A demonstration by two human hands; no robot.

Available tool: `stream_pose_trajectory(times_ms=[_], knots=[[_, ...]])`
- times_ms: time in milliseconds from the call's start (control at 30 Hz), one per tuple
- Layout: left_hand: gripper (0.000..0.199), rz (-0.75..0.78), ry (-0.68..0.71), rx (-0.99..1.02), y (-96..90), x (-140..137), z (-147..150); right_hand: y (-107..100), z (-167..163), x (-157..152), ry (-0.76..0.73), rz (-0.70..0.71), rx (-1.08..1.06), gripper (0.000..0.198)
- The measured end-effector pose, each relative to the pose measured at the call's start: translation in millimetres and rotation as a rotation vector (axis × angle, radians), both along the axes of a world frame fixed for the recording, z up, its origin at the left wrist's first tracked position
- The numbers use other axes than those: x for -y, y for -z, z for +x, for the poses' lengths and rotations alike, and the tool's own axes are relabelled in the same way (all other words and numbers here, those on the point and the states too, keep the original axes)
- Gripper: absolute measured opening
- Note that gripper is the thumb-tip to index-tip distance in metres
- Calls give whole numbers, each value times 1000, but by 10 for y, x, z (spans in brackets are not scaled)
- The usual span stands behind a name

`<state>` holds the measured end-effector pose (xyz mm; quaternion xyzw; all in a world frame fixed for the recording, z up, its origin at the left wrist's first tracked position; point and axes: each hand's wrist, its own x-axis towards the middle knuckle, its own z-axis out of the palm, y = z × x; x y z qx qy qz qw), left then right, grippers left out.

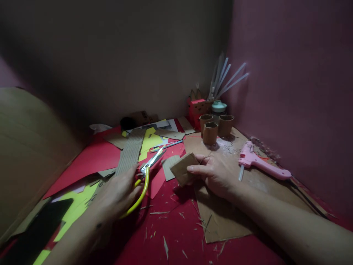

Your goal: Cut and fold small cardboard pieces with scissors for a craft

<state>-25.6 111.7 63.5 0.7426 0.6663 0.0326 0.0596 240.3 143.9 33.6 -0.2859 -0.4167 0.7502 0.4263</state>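
Scissors (pixel 143 176): yellow looped handles, bright metal blades. Handles enclosed by the left hand (pixel 120 193); blades project forward and to the right from the grip, slightly parted, tips pointing up toward the back of the work surface. One yellow loop curves out below the fingers.

Cardboard piece (pixel 183 168): small, brown, roughly square, flat with plain cut edges. Pinched at its right edge by the fingers of the right hand (pixel 216 175); the free part extends left of the grip, tilted, raised just off the red surface. Lies near the blade tips, not touching them.
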Motion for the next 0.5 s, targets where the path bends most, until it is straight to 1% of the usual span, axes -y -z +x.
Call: stream_pose_trajectory(times_ms=[67,133,167,200,233,267,333,367,400,433,500], knots=[[46,27,-9,-113,36,-47,-42,-17,-1,-3,1,-4,-19,32],[48,120,12,-208,42,-58,-36,-33,-5,-1,0,-10,-59,30],[48,172,16,-198,26,-47,-4,-38,-7,2,-6,-9,-79,27],[48,209,12,-141,-1,-28,50,-41,-8,8,-16,-5,-92,25],[47,220,4,-14,-38,-2,124,-43,-8,15,-28,2,-97,22],[47,176,-19,183,-81,27,214,-44,-7,24,-38,13,-94,20],[42,-35,25,536,-167,76,421,-47,-6,45,-42,38,-70,19],[39,-134,72,681,-203,88,523,-51,-7,56,-47,53,-55,19],[35,-220,159,815,-232,92,616,-56,-10,66,-60,70,-44,18],[31,-258,218,929,-254,87,695,-63,-15,76,-80,88,-39,17],[23,-261,234,1046,-278,62,803,-75,-29,91,-96,120,-49,18]])
